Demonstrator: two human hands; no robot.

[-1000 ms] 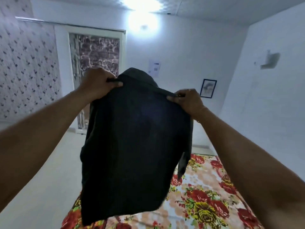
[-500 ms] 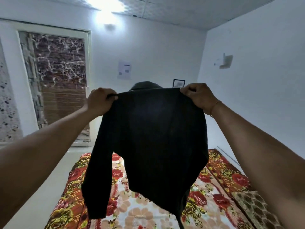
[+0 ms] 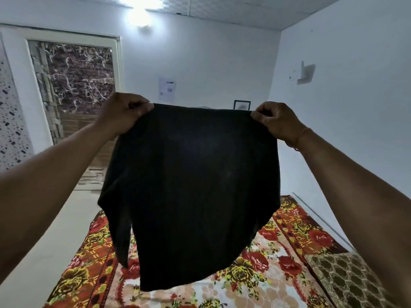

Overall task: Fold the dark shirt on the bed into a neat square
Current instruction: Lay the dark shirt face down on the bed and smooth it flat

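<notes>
While both arms are stretched forward and upward at roughly the same height, the dark shirt (image 3: pixel 191 185) is held spread out in the air above the bed (image 3: pixel 289 270), clear of the floral bedspread (image 3: pixel 262 283). The left hand (image 3: pixel 123 113) is closed into a loose fist, knuckles turned up, and its grip is pinched shut on the upper left corner of the shirt between thumb and curled fingers. The right hand (image 3: pixel 277 121) is posed in the same way, its grip pinched shut on the upper right corner, and a thin bangle (image 3: pixel 299 138) is seen at its wrist. Between the two hands the top edge of the fabric is pulled nearly straight and taut. Below that edge the cloth hangs freely; a sleeve (image 3: pixel 119 230) is seen dangling at the lower left, and the rounded hem is lowest near the middle. Beside the bedspread, at the lower right, a patterned brown cushion (image 3: pixel 347 278) is partly visible. Behind the shirt, a small framed picture (image 3: pixel 242 105) and a paper sheet (image 3: pixel 166 89) are seen on the far wall.
</notes>
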